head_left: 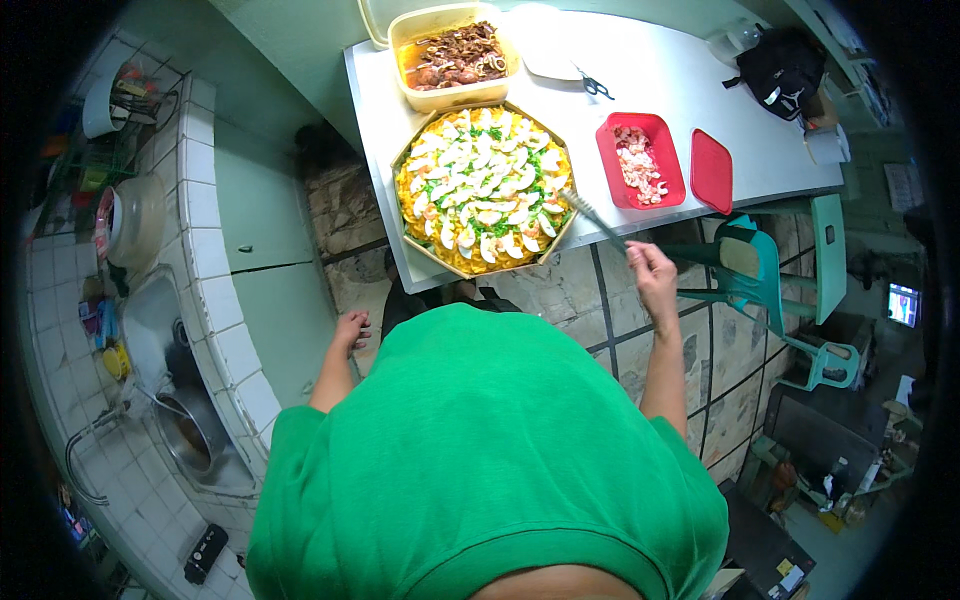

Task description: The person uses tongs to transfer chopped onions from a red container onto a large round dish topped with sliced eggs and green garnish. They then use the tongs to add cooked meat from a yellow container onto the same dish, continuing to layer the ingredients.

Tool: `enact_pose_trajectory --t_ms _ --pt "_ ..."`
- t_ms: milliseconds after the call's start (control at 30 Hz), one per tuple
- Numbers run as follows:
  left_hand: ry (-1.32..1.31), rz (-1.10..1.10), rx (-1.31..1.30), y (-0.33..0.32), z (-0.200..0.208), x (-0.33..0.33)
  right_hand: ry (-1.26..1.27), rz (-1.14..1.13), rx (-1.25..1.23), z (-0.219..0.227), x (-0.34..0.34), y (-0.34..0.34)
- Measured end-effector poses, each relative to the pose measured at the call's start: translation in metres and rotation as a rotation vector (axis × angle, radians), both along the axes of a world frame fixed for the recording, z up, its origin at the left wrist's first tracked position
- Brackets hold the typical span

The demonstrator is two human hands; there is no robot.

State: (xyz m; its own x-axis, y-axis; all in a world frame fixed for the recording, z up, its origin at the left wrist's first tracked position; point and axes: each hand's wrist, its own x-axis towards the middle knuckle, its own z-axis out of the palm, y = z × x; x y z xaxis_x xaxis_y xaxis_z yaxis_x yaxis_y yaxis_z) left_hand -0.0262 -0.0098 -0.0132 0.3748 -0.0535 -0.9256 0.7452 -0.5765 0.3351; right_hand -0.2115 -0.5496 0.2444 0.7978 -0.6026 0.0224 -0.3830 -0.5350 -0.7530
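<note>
My right hand (653, 280) grips the handle end of long metal tongs (600, 220). Their far end touches or hovers over the right edge of an octagonal tray (560, 240); I cannot tell which. Yellow-orange noodles (415, 190) fill this tray, topped with egg slices (490, 190) and chopped greens. My left hand (350, 330) hangs low by my side, loosely curled with fingers apart and nothing visible in it. Right of the tray sits a red container (604, 150) of peeled shrimp (638, 165), its red lid (711, 172) lying beside it.
A cream tub (440, 100) of brown meat stands behind the tray on the white table (660, 75). Scissors (594, 86) lie near a white lid-like piece (545, 42). A black backpack (780, 70) sits far right. Green chairs (750, 265) stand right; a sink (150, 310) is left.
</note>
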Motion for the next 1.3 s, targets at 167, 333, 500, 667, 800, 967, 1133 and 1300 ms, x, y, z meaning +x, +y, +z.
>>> enact_pose_trajectory --t_ms 167,333,500,667,800,967,1133,1300 --pt "-0.016 -0.029 0.055 0.006 0.001 -0.004 -0.135 -0.355 0.207 -0.002 -0.007 -0.058" --pt "-0.031 -0.047 0.047 0.015 0.003 -0.002 0.212 -0.436 -0.191 -0.025 -0.009 -0.112" --pt "-0.189 -0.023 -0.026 0.02 0.005 -0.001 0.252 -0.473 -0.41 -0.024 -0.004 -0.139" --pt "-0.308 0.059 0.103 0.028 -0.003 0.0 0.45 -0.401 -0.486 -0.005 0.018 -0.131" --pt "-0.348 0.132 0.102 0.024 0.001 0.004 0.492 -0.354 -0.492 0.002 0.037 -0.125" --pt "-0.351 0.023 0.128 0.009 0.01 0.01 0.563 -0.365 -0.477 0.007 0.048 -0.131" --pt "-0.455 0.091 0.035 0.011 0.001 0.005 0.566 -0.357 -0.567 0.022 0.045 -0.147" --pt "-0.456 0.022 0.085 0.021 -0.005 0.008 0.687 -0.32 -0.596 0.031 0.043 -0.144"
